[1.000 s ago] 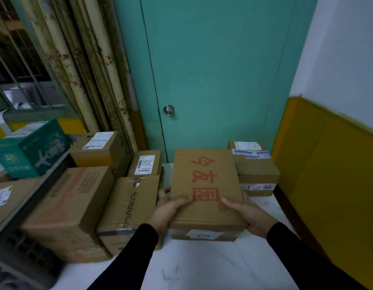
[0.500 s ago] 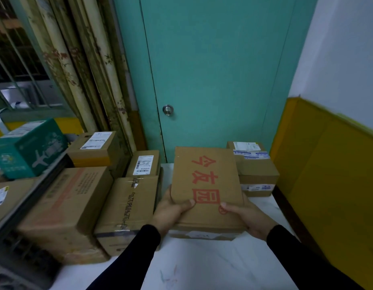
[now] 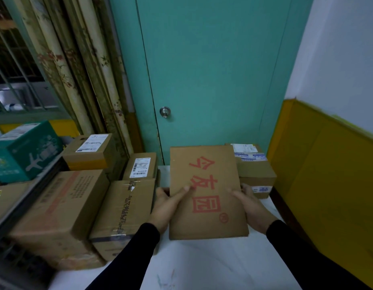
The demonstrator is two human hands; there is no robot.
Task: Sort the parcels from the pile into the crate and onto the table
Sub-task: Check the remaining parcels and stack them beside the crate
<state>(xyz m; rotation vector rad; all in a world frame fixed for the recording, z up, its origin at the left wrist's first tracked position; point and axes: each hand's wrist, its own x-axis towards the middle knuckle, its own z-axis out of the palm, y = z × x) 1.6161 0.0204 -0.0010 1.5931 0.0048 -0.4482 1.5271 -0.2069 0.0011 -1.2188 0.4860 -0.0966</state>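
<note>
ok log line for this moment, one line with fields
step: placing parcel | left hand: holds box | right hand: holds box | box: red print up, above white table | crate: not seen

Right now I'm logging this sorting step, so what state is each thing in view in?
Box with red characters: held in both hands, printed face up.
Left hand: grips the box's left edge, thumb on top.
Right hand: grips the box's right edge, thumb on top.
Taped carton: sealed, resting at the table's left.
Labelled box: closed, on the table behind the held box.
Door: shut.
</note>
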